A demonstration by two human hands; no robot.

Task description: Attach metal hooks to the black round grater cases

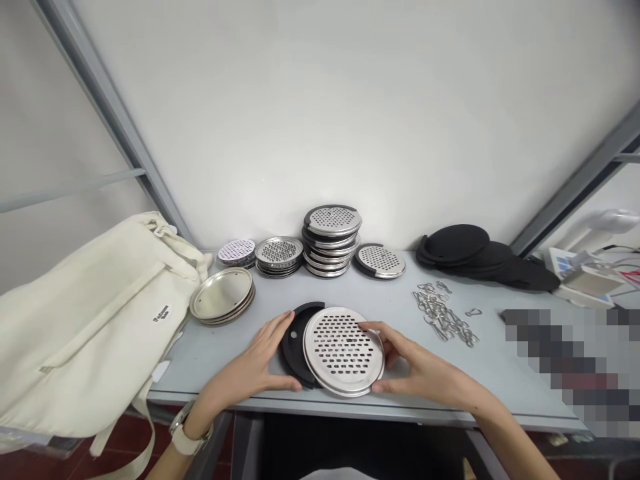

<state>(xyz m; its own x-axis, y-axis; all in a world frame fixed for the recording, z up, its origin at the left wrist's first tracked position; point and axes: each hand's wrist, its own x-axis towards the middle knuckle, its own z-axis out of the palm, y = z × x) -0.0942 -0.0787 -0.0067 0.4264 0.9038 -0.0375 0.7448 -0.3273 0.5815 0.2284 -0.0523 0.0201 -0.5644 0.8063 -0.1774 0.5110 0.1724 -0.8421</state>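
Observation:
Near the table's front edge a round metal grater disc (344,350) lies partly over a black round holder (295,337) that has a small hole. My left hand (265,357) is closed round the holder's left edge, thumb at the front and fingers behind. On the other side my right hand (405,363) grips the grater disc by its right rim, with a fingertip on its top face and the thumb at its lower edge. The holder's right part is hidden under the disc.
Behind stand a tall stack of graters in black holders (333,220), loose grater plates (279,251), plain metal discs (223,293) and a single grater (383,260). Small metal clips (445,313) and black holders (457,247) lie right. A cream bag (100,320) rests left.

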